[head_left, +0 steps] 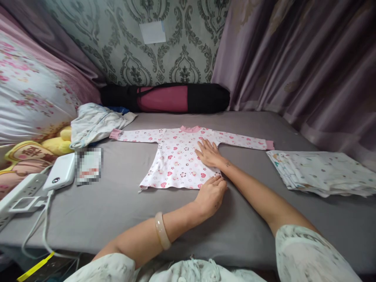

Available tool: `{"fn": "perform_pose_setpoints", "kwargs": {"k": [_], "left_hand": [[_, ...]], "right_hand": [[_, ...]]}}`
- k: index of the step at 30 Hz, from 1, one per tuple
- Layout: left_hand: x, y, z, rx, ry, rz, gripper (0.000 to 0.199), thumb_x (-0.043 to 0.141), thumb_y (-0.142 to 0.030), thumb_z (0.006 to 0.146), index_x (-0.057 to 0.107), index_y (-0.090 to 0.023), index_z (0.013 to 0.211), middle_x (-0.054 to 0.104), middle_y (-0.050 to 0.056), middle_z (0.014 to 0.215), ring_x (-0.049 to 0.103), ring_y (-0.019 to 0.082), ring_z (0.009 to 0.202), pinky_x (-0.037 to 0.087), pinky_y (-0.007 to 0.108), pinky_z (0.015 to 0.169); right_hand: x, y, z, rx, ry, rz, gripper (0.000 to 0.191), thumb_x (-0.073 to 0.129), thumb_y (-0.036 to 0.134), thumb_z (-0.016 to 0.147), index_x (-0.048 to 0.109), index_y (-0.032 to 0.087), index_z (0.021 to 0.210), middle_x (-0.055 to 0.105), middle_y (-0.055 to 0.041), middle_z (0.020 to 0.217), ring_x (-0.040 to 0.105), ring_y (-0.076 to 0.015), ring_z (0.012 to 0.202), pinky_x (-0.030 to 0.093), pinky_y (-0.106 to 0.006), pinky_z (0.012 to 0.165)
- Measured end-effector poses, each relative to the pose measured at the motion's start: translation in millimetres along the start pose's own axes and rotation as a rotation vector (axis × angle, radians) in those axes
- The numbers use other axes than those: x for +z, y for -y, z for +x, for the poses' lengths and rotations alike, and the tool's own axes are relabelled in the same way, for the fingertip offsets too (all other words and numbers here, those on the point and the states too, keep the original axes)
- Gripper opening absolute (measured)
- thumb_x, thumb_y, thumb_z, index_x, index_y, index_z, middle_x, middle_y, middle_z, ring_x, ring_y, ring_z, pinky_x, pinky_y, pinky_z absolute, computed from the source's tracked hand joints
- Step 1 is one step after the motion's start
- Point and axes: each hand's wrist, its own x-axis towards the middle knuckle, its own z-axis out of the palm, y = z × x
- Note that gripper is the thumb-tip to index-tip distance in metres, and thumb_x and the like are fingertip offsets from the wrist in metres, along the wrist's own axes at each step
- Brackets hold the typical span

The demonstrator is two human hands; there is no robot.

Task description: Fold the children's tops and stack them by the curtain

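Observation:
A small white shirt (pixel 179 160) with pink hearts and flowers lies spread flat on the grey sheet, its pink collar toward the wall and both sleeves stretched out sideways. My right hand (pixel 210 152) rests flat on the right side of its body, fingers apart. At the shirt's lower right corner, my left hand (pixel 210 196) is closed, its fingers pinching the hem. A pale bangle is around my left wrist.
Folded patterned cloths (pixel 323 172) lie at the right. A crumpled white cloth (pixel 94 121), yellow plush, white power bank (pixel 60 172), power strip (pixel 25 192) and cables are at the left. A black and maroon bag (pixel 164 98) lies along the wall.

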Motion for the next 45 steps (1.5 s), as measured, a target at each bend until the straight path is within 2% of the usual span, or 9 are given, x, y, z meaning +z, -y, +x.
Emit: {"fn": "perform_pose_setpoints", "kwargs": {"k": [9, 14, 17, 19, 23, 28, 31, 39, 45], "left_hand": [[-5.2, -2.2, 2.6, 0.043, 0.052, -0.073, 0.027, 0.034, -0.019, 0.099, 0.054, -0.018, 0.081, 0.065, 0.007, 0.087, 0.062, 0.020, 0.095, 0.051, 0.034, 0.091], [-13.7, -2.1, -0.7, 0.201, 0.135, -0.091, 0.026, 0.040, -0.023, 0.098, 0.060, -0.010, 0.107, 0.063, 0.017, 0.123, 0.053, 0.024, 0.124, 0.039, 0.035, 0.110], [-34.9, 1.9, -8.9, 0.378, 0.208, -0.168, 0.038, 0.054, -0.032, 0.093, 0.055, -0.010, 0.124, 0.046, 0.021, 0.144, 0.040, 0.028, 0.138, 0.034, 0.038, 0.115], [-54.1, 10.2, -17.0, 0.374, 0.211, -0.219, 0.041, 0.054, -0.033, 0.093, 0.054, -0.012, 0.127, 0.044, 0.021, 0.146, 0.039, 0.029, 0.139, 0.036, 0.040, 0.113], [-94.0, 46.9, -38.2, 0.101, 0.037, -0.302, 0.031, 0.049, -0.030, 0.095, 0.057, -0.018, 0.123, 0.060, 0.015, 0.129, 0.057, 0.023, 0.120, 0.046, 0.036, 0.101], [-133.4, 115.1, -75.3, -0.579, -0.242, -0.107, 0.025, 0.047, -0.031, 0.093, 0.064, -0.018, 0.105, 0.069, 0.010, 0.105, 0.064, 0.020, 0.095, 0.050, 0.032, 0.087], [-143.8, 142.9, -95.6, -0.899, -0.194, 0.051, 0.021, 0.049, -0.027, 0.088, 0.066, -0.017, 0.096, 0.070, 0.008, 0.095, 0.063, 0.021, 0.090, 0.049, 0.032, 0.084], [-141.4, 137.7, -92.1, -1.129, -0.116, -0.156, 0.022, 0.063, -0.037, 0.077, 0.064, -0.016, 0.082, 0.069, 0.006, 0.079, 0.063, 0.017, 0.065, 0.042, 0.021, 0.046], [-143.4, 138.1, -82.1, -1.207, -0.085, -0.393, 0.021, 0.067, -0.034, 0.073, 0.058, -0.017, 0.066, 0.053, -0.002, 0.050, 0.049, 0.011, 0.042, 0.032, 0.020, 0.037]], "right_hand": [[4.5, -18.9, 10.8, 0.054, -0.111, -0.072, 0.069, 0.019, 0.055, 0.098, 0.028, 0.014, 0.153, 0.019, -0.0159, 0.160, 0.016, -0.0322, 0.147, 0.012, -0.050, 0.118], [1.1, -17.7, 5.8, -0.068, -0.112, -0.091, 0.066, 0.019, 0.051, 0.099, 0.032, 0.013, 0.151, 0.022, -0.0149, 0.160, 0.015, -0.0293, 0.148, 0.012, -0.050, 0.119], [-1.4, -15.6, -5.7, -0.168, -0.055, -0.102, 0.065, 0.022, 0.050, 0.099, 0.031, 0.014, 0.152, 0.019, -0.0137, 0.161, 0.012, -0.0291, 0.148, 0.012, -0.050, 0.119], [-0.4, -14.2, -18.2, -0.212, -0.024, -0.103, 0.065, 0.022, 0.050, 0.099, 0.028, 0.015, 0.153, 0.017, -0.0138, 0.161, 0.012, -0.0289, 0.148, 0.013, -0.050, 0.119], [3.8, -13.8, -47.3, -0.301, 0.009, -0.094, 0.065, 0.020, 0.054, 0.099, 0.023, 0.020, 0.155, 0.016, -0.0120, 0.162, 0.010, -0.0271, 0.149, 0.012, -0.054, 0.119], [0.0, -12.9, -73.7, -0.369, 0.061, -0.092, 0.066, 0.020, 0.056, 0.099, 0.022, 0.022, 0.155, 0.016, -0.0109, 0.162, 0.009, -0.0276, 0.149, 0.012, -0.054, 0.119], [-5.8, -9.3, -84.5, -0.397, 0.084, -0.070, 0.064, 0.019, 0.057, 0.099, 0.020, 0.026, 0.156, 0.016, -0.0074, 0.162, 0.011, -0.0276, 0.148, 0.014, -0.054, 0.119], [-8.1, -5.4, -92.8, -0.380, 0.121, -0.024, 0.065, 0.017, 0.057, 0.099, 0.016, 0.026, 0.157, 0.012, -0.0061, 0.163, 0.010, -0.0266, 0.149, 0.012, -0.053, 0.120], [-4.2, -8.9, -92.1, -0.390, 0.112, -0.009, 0.064, 0.018, 0.056, 0.099, 0.015, 0.027, 0.157, 0.013, -0.0054, 0.163, 0.010, -0.0254, 0.149, 0.011, -0.052, 0.121]]}}
